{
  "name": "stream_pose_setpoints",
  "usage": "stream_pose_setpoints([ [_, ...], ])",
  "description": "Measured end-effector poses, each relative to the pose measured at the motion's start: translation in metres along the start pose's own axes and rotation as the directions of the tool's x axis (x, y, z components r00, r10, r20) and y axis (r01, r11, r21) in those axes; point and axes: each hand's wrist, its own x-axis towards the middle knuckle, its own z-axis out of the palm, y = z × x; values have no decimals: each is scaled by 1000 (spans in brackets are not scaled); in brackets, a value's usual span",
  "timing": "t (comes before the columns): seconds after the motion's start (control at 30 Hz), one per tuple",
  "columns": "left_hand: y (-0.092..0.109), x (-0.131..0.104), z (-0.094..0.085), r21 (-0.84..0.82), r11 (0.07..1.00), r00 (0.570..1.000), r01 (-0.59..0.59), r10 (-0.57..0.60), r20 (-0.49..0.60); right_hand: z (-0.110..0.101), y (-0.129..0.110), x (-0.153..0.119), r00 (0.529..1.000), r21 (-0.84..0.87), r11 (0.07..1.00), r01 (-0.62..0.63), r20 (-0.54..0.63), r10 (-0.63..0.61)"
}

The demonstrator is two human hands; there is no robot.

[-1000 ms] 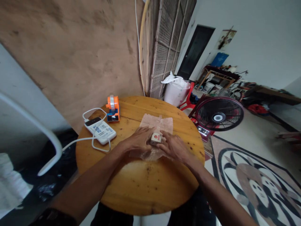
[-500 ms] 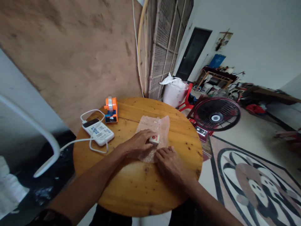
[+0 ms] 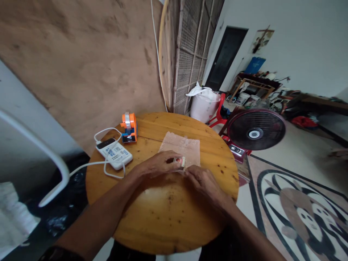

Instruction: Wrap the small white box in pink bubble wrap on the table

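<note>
A sheet of bubble wrap (image 3: 183, 143) lies on the round wooden table (image 3: 165, 221), its near edge lifted. On it rests a small white box (image 3: 182, 161) with a red mark. My left hand (image 3: 160, 162) grips this box from the left between thumb and fingers, which hide part of it. Close by on the right, my right hand (image 3: 202, 178) has its fingers pinched on the near right edge of the wrap. The fingertips are partly hidden.
An orange and blue tape dispenser (image 3: 129, 127) stands at the table's back left. Nearer lies a white power bank (image 3: 115, 154) with a white cable (image 3: 89, 164) trailing off the left edge. Beyond the right edge are a dark red fan (image 3: 255, 132) and a white sack (image 3: 203, 105).
My right hand has closed on the near edge of the bubble wrap and raised it toward the box. My left hand stays at the box. The view has shifted slightly.
</note>
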Motion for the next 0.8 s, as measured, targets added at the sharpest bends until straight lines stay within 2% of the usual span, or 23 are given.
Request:
stream_pose_setpoints([
  [0.13, 6, -2, -7, -87, 996, 999, -21, 23, 22, -4, -5, 10, 989, -5, 992, 123, -79, -123],
  [0.27, 8, -3, -7, -111, 994, 1000, -25, 27, 16, -6, -7, 12, 989, 61, 992, 112, -99, -106],
  [0.4, 5, -1, 0, -79, 997, 999, -7, 3, -49, -5, -6, 6, 991, 67, 993, 99, -101, -92],
  [0.5, 3, 0, 5, -63, 998, 996, -8, 3, -87, -3, -5, 0, 991, 74, 990, 119, -66, -114],
  [0.63, 1, 0, 7, -131, 991, 996, 20, -32, -89, 2, -1, -5, 989, 86, 986, 143, 23, -146],
  [0.8, -6, 2, 12, -167, 985, 987, 39, -63, -145, 6, 0, -7, 993, 48, 996, 71, 88, -75],
])
